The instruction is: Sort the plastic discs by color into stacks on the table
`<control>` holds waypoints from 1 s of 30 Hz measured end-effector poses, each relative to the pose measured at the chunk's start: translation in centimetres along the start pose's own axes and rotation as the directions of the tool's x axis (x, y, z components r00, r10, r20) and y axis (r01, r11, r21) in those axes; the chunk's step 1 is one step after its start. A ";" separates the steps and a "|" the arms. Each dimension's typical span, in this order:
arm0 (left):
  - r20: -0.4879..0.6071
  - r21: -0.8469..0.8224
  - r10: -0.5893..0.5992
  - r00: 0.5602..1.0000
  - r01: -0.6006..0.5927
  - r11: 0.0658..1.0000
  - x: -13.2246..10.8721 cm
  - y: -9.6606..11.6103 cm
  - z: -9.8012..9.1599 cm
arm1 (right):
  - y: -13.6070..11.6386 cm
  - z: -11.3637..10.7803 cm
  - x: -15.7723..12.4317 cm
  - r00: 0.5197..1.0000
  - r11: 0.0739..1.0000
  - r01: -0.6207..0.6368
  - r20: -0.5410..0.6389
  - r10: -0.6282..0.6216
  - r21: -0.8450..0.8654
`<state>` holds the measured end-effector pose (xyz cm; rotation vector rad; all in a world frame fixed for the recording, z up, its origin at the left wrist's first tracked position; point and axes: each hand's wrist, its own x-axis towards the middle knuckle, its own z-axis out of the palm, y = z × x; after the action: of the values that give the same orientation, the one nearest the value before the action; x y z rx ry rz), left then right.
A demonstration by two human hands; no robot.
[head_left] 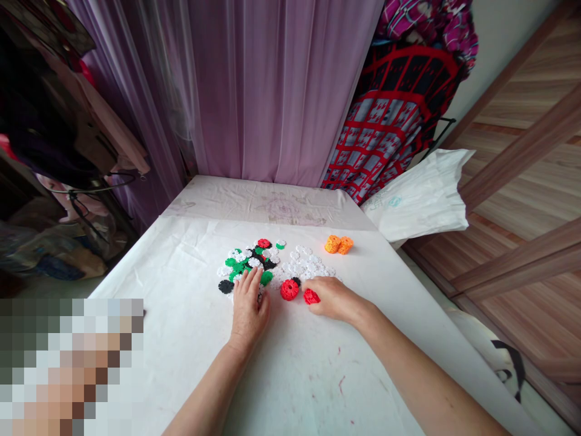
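Note:
A heap of small plastic discs (pixel 254 261) in white, green, black and red lies on the white tablecloth (pixel 181 315). My left hand (pixel 248 306) rests flat at the heap's near edge, fingers stretched onto the discs. My right hand (pixel 334 298) is curled around a small red stack of discs (pixel 311 297), pinching it against the cloth. Another red stack (pixel 289 289) stands between my two hands. A patch of white discs (pixel 308 264) spreads just beyond my right hand.
Two orange disc stacks (pixel 338 244) sit further back on the right. A white plastic bag (pixel 422 197) lies at the table's right corner. Purple curtains (pixel 272 91) hang behind, patterned cloths (pixel 399 103) to the right. Wooden flooring (pixel 521 181) shows right.

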<state>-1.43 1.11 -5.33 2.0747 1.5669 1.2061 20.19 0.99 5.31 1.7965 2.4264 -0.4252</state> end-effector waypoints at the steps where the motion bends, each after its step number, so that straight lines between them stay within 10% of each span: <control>1: 0.002 0.000 -0.001 1.000 0.001 1.000 0.0 0.0 0.0 | 0.0 0.5 -0.1 1.000 1.000 -0.003 -0.003 0.003 -0.008; 30: 0.006 0.009 0.005 1.000 -0.005 1.000 0.0 -0.2 0.0 | 1.1 2.5 0.6 0.995 0.999 -0.018 -0.099 0.022 0.042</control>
<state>-1.57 1.16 -5.44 2.0867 1.5689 1.1960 20.84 1.17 2.54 1.9012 2.4791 -0.3961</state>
